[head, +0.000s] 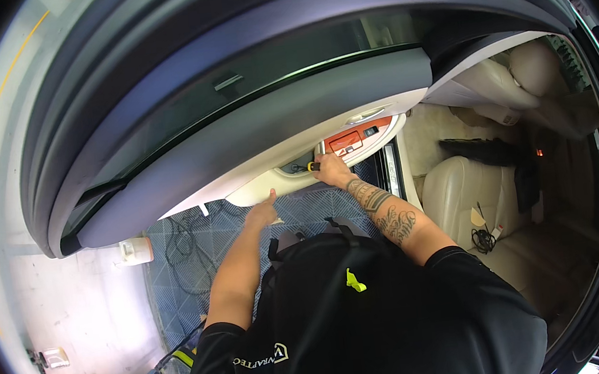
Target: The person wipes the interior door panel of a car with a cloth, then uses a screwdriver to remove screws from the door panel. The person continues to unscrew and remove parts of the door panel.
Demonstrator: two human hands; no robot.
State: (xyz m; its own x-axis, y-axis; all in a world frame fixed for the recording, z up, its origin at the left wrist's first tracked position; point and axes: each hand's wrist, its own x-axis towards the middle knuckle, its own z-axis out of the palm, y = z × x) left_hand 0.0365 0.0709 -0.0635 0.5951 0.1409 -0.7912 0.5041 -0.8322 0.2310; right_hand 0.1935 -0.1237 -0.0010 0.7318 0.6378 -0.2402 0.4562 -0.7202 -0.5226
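An open car door with a cream and dark grey trim panel [262,141] stretches across the view before me. My right hand [331,169] is closed around a yellow-and-black tool handle [314,167] beside the door's pull handle, above a recess in the cream armrest [269,186]. The tool's far end is hard to make out. Below the armrest's lower edge is my left hand [264,213], thumb raised towards it and fingers curled. A small pale object [277,221] shows beside those fingers; whether they grip it is unclear. Wood-look trim [352,140] with a switch surrounds the handle.
Beige car seats [469,191] lie to the right, one bearing a coiled black cable [483,240]. More cable [188,248] trails over the blue-grey floor tiles [171,296]. A white container [135,251] stands left; a bag [174,371] sits lower left.
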